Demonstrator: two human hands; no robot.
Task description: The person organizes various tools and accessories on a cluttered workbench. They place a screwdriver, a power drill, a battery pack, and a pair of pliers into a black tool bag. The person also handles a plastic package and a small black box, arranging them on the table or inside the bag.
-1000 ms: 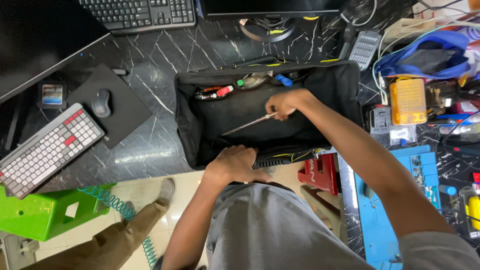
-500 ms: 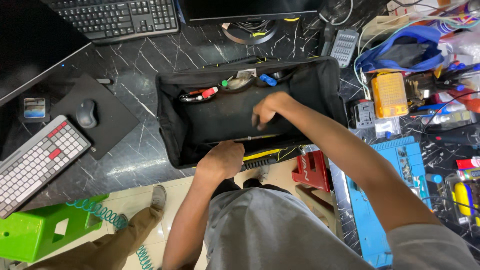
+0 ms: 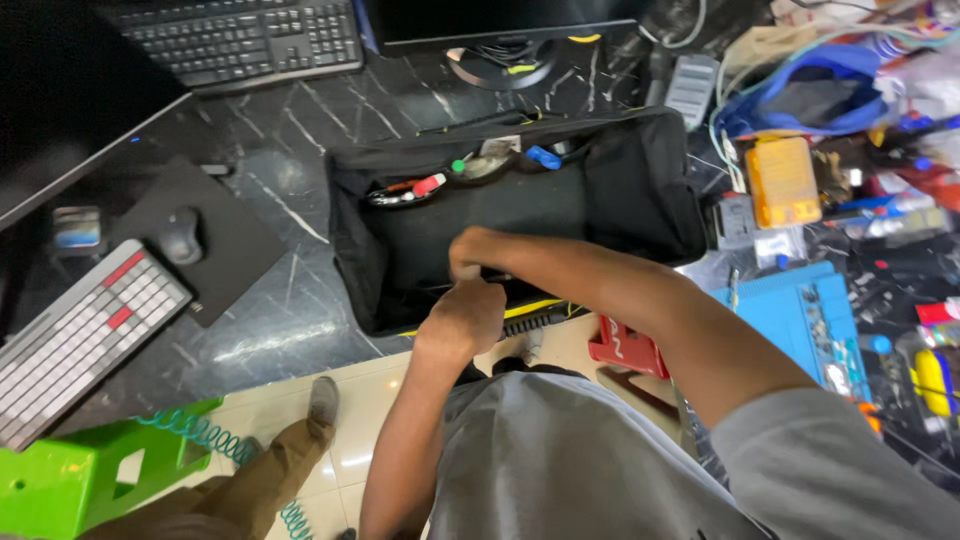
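Matt black cloth bag, glossy marbled desktop

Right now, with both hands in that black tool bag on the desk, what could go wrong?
1. The open black fabric tool bag hangs over the edge of the dark marble-patterned desk, and the left hand presses on its near rim; it might slide off.
2. The right hand reaches in with its fingers hidden, so a sharp tool could nick them.
3. The loose red-handled tools in the far pocket could spill if the bag tips.
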